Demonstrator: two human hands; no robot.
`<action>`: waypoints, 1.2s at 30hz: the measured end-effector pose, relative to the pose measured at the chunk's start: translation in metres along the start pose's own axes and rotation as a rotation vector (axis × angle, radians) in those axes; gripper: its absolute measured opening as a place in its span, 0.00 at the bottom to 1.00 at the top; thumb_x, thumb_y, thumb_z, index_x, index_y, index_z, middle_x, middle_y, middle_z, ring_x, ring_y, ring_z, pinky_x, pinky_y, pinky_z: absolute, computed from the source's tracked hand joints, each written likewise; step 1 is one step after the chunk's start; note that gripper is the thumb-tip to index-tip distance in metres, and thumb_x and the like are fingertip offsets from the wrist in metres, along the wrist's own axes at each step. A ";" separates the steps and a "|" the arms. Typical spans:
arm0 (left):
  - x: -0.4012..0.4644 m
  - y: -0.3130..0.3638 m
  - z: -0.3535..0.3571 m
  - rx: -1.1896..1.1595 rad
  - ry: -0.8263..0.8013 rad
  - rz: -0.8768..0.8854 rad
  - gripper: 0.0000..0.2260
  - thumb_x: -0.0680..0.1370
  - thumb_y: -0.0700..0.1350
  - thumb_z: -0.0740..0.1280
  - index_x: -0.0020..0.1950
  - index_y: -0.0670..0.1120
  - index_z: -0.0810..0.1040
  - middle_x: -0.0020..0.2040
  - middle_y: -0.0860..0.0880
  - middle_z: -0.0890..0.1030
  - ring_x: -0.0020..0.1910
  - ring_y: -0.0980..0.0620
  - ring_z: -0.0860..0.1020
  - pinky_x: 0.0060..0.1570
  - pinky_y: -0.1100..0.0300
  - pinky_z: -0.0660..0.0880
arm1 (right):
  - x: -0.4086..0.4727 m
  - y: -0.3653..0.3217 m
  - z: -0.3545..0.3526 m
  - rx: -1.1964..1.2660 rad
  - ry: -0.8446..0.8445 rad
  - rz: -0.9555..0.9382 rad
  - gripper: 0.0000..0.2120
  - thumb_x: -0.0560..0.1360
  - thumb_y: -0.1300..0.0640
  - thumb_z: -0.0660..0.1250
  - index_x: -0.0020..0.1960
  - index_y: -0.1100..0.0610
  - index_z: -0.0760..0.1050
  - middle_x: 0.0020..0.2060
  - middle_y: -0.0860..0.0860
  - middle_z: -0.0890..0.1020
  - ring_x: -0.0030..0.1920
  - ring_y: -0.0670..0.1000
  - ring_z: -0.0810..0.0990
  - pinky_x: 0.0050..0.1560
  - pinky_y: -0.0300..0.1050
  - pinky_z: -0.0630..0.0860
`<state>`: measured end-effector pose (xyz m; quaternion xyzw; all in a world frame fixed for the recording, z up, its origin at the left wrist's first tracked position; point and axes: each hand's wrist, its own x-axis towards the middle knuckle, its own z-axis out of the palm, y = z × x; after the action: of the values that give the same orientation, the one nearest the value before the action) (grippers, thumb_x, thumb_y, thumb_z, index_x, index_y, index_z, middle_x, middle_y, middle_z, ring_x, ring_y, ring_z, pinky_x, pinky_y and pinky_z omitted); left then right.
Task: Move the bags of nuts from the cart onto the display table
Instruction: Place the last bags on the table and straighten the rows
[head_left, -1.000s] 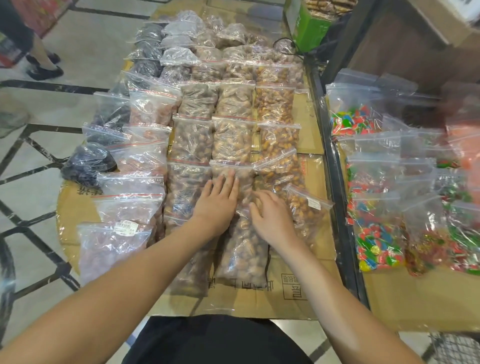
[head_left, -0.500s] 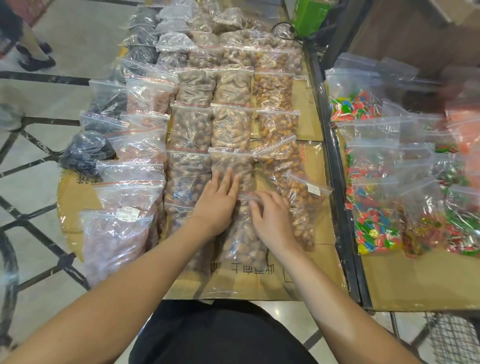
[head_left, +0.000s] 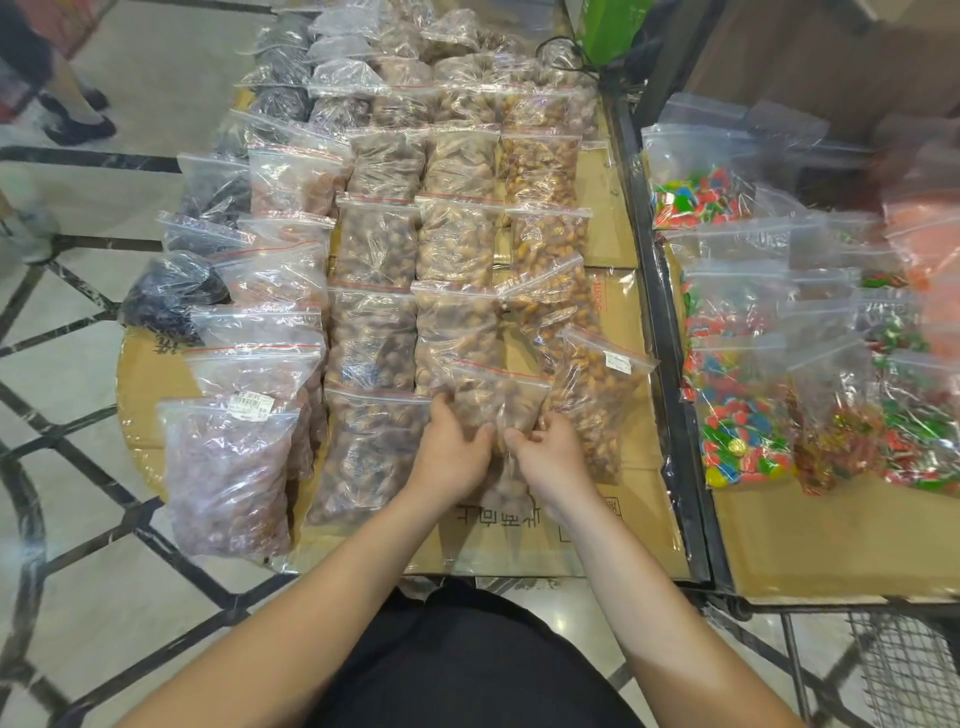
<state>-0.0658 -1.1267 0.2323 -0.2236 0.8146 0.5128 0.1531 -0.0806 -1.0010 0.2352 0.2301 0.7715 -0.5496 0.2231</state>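
Held bag: a clear zip bag of pale brown nuts (head_left: 498, 400) sits at the near end of the middle column on the counter (head_left: 613, 525), its red-lined top edge tilted and lifted over the bag behind it.
Left hand: the left hand (head_left: 452, 452) grips the bag's left side; its fingers (head_left: 441, 405) curl around the plastic, the thumb pressing near the bag's middle.
Right hand: the right hand (head_left: 550, 457) takes the bag's right side, fingers pinching the plastic close beside the left thumb.
Fingers and bag: both sets of fingers are closed on the bag's lower half, so the nuts bunch above them; the bag's bottom is hidden under the hands.
Neighbours: a bag of darker nuts (head_left: 369, 452) lies just left of the held bag, and a bag of orange-brown nuts with a white label (head_left: 597, 400) lies angled just to its right, touching it.
Far left column: a bag of pinkish-brown pieces with a price sticker (head_left: 228, 467) rests at the near left corner.
Surface: flattened cardboard (head_left: 623, 322) covers the counter beneath the rows of bags.
Right side: bags of coloured sweets (head_left: 743, 426) lie on a separate cardboard-lined surface, beyond a dark metal frame (head_left: 654, 312).
Floor: pale tiles with dark lines (head_left: 62, 426) show to the left.
Person: a dark garment (head_left: 467, 660) fills the bottom centre.
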 end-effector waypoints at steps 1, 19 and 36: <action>-0.001 0.001 -0.003 -0.078 0.007 -0.049 0.25 0.80 0.50 0.68 0.74 0.44 0.64 0.65 0.45 0.79 0.61 0.45 0.79 0.61 0.51 0.75 | -0.001 0.000 -0.003 0.077 -0.024 0.029 0.14 0.78 0.59 0.72 0.62 0.56 0.73 0.52 0.54 0.85 0.45 0.53 0.86 0.40 0.52 0.85; -0.024 -0.027 -0.036 0.079 -0.032 0.089 0.24 0.77 0.47 0.73 0.68 0.46 0.66 0.59 0.50 0.79 0.57 0.48 0.79 0.52 0.54 0.75 | -0.002 0.020 0.021 0.088 -0.116 -0.010 0.25 0.72 0.65 0.79 0.63 0.55 0.70 0.52 0.53 0.85 0.51 0.51 0.87 0.54 0.50 0.84; -0.037 -0.061 -0.034 0.823 -0.049 0.352 0.27 0.85 0.57 0.43 0.84 0.52 0.45 0.83 0.39 0.41 0.81 0.37 0.35 0.74 0.39 0.30 | -0.037 0.028 0.028 -0.225 -0.020 -0.336 0.31 0.77 0.52 0.76 0.76 0.48 0.67 0.61 0.40 0.76 0.60 0.43 0.76 0.60 0.41 0.74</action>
<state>-0.0028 -1.1724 0.2179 0.0102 0.9726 0.1693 0.1589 -0.0318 -1.0237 0.2281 0.0661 0.8535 -0.4915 0.1600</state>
